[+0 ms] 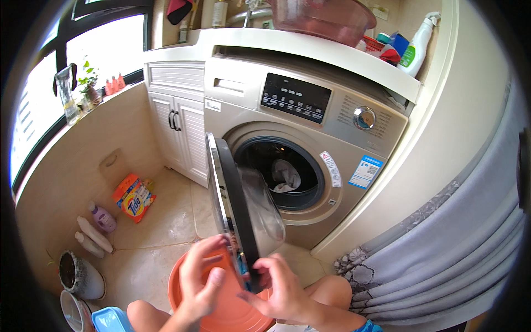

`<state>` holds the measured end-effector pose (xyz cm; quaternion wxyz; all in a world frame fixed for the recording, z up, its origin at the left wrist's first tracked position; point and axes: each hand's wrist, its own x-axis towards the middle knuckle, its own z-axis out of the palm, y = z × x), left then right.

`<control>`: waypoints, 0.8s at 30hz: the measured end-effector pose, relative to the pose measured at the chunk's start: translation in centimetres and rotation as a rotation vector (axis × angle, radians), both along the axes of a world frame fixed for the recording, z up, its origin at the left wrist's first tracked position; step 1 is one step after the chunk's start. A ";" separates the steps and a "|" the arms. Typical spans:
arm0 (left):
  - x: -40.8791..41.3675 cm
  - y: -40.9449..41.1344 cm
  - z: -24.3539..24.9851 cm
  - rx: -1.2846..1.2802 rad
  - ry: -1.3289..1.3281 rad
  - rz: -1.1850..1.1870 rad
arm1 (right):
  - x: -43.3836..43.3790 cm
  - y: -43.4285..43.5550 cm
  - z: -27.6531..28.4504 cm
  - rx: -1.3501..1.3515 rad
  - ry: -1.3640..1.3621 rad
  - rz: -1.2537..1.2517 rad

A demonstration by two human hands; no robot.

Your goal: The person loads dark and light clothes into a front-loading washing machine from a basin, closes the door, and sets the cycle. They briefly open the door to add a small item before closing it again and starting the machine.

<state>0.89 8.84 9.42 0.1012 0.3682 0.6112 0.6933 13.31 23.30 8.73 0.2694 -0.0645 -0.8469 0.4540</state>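
A front-loading washing machine (244, 103) stands before me with its round door (238, 199) swung out towards me. My right hand (282, 286) has its fingers curled at the door's near edge. My left hand (201, 278) is on the door's outer side, fingers apart, its fingertips at or very near the shiny rim. Inside the dark drum (249, 153) lies a crumpled light grey cloth (286, 176). Under both hands an orange plastic basin (232, 309) rests on the floor between my knees; the door and hands hide part of it.
A grey curtain (431, 253) hangs at the right. Along the left wall are a Tide bag (134, 199), a purple bottle (103, 218), white bottles (94, 234) and a plant pot (83, 276). A translucent basin (323, 20) and a spray bottle (419, 45) stand on the counter.
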 end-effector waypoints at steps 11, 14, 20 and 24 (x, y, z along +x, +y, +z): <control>-1.3 17.0 -4.2 -0.153 0.647 0.208 | 1.2 15.9 -1.8 0.274 0.120 -0.545; -3.0 20.9 -4.6 -0.246 0.744 0.254 | 0.3 20.1 -2.2 0.243 0.180 -0.639; -4.6 25.8 -5.6 -0.318 0.852 0.338 | -2.1 25.9 -2.7 0.360 0.254 -0.774; -4.4 25.6 -5.5 -0.350 0.847 0.332 | -2.2 26.6 -2.8 0.245 0.197 -0.787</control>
